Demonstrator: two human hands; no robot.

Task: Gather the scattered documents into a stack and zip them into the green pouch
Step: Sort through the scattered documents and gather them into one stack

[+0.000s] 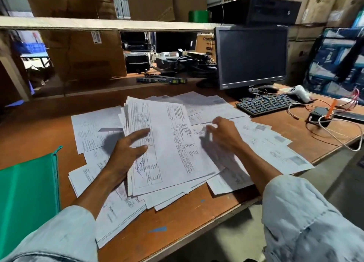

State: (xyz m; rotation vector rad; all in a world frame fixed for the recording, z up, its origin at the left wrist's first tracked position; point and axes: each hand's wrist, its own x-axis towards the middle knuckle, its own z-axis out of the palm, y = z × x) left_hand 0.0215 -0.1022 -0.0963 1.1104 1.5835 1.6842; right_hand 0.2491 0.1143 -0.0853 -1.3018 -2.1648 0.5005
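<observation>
Several white printed documents point(173, 143) lie spread and overlapping across the brown table, a loose pile of them in the middle. My left hand point(126, 149) rests on the left edge of that pile, thumb and fingers straight on the top sheets. My right hand point(222, 131) hovers over the sheets at the pile's right side, fingers loosely curled with nothing visibly gripped. The green pouch point(27, 194) lies flat at the table's left front, its zipper edge facing the papers.
A black keyboard point(266, 104) and a dark monitor point(251, 56) stand at the back right. A black adapter point(320, 116) with white cables and a white controller point(299, 93) sit further right. The table's front edge point(226, 212) runs diagonally. Cardboard boxes fill the shelves behind.
</observation>
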